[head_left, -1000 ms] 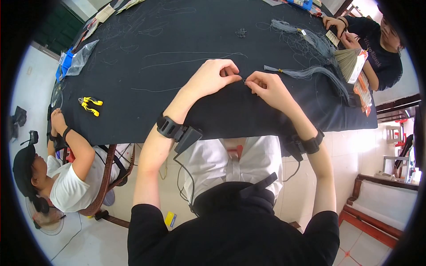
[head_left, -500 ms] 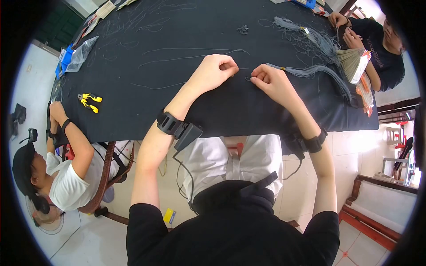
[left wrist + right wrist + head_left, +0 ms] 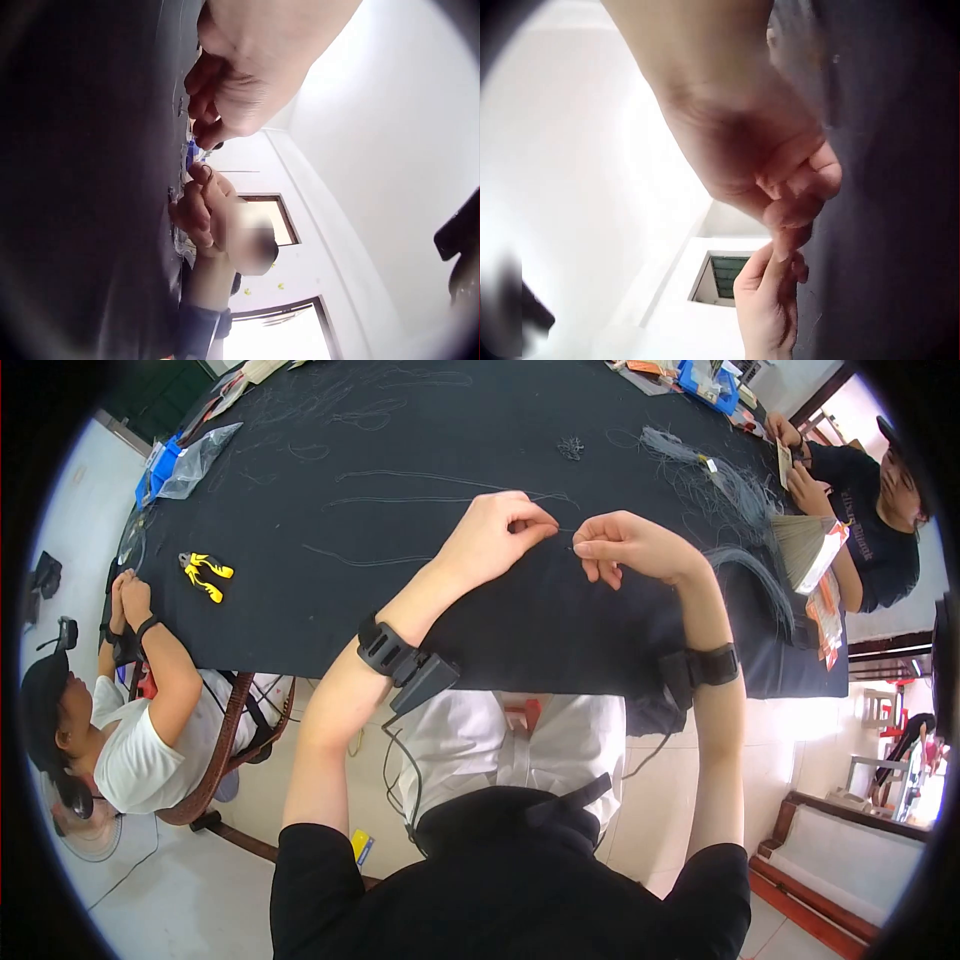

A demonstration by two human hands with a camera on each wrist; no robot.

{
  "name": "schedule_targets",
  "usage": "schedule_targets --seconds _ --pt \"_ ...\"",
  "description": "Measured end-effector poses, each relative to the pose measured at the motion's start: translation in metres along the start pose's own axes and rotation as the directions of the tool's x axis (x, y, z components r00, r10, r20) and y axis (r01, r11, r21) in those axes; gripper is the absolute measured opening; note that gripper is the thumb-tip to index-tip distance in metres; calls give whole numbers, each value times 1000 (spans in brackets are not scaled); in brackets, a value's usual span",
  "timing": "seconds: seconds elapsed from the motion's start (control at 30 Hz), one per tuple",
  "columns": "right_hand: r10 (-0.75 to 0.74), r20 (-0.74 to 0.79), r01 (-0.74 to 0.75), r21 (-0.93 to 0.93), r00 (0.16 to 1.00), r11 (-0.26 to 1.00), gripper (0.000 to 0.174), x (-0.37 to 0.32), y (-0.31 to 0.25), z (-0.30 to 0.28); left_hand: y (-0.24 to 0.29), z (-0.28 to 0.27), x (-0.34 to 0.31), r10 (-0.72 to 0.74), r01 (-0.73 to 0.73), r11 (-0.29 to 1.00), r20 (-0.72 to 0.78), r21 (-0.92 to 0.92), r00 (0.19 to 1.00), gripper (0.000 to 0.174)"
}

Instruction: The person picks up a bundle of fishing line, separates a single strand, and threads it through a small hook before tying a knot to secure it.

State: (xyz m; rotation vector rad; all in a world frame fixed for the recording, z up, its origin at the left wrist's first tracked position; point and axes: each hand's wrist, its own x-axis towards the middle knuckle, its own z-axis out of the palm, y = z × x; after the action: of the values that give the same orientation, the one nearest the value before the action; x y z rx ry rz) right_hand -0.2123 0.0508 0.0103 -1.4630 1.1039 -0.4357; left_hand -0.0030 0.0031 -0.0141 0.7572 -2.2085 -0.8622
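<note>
Above the black-covered table (image 3: 520, 630), my left hand (image 3: 495, 535) pinches a thin grey line (image 3: 566, 530) between thumb and forefinger. A short end of it sticks out toward the right hand. My right hand (image 3: 640, 547) faces it a small gap away, thumb and forefinger pinched on a small fish hook (image 3: 209, 172). The hook's curved bend shows at the right fingertips in the left wrist view; the rest is hidden by the fingers. In the right wrist view the two hands' fingertips overlap.
Loose lines (image 3: 390, 473) lie beyond the left hand, and a small dark pile (image 3: 571, 449) farther back. Yellow-handled pliers (image 3: 207, 575) rest at left. Bundles of grey line (image 3: 725, 480) and a fanned stack of cards (image 3: 808, 550) are at right. People sit at both sides.
The hands draw apart, then come near each other again. My right hand has turned, its wrist swinging outward, while the left stays pinched. The head view has shifted slightly.
</note>
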Motion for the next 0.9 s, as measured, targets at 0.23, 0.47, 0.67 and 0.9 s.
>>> schedule_targets --seconds 0.23,0.47,0.67,0.9 --pt "24 36 -29 154 999 988 23 4 15 -4 3 2 -1 -6 13 998 99 -68 995 10" --pt "26 52 -34 156 998 987 26 8 17 -2 5 3 -3 11 -5 999 164 -36 986 9" --pt "14 -19 -10 169 1000 986 23 9 18 4 8 3 -3 16 -14 1000 140 -16 990 7" --pt "-371 -390 331 -169 843 928 33 15 25 8 5 -1 -2 -93 97 990 36 -102 995 8"
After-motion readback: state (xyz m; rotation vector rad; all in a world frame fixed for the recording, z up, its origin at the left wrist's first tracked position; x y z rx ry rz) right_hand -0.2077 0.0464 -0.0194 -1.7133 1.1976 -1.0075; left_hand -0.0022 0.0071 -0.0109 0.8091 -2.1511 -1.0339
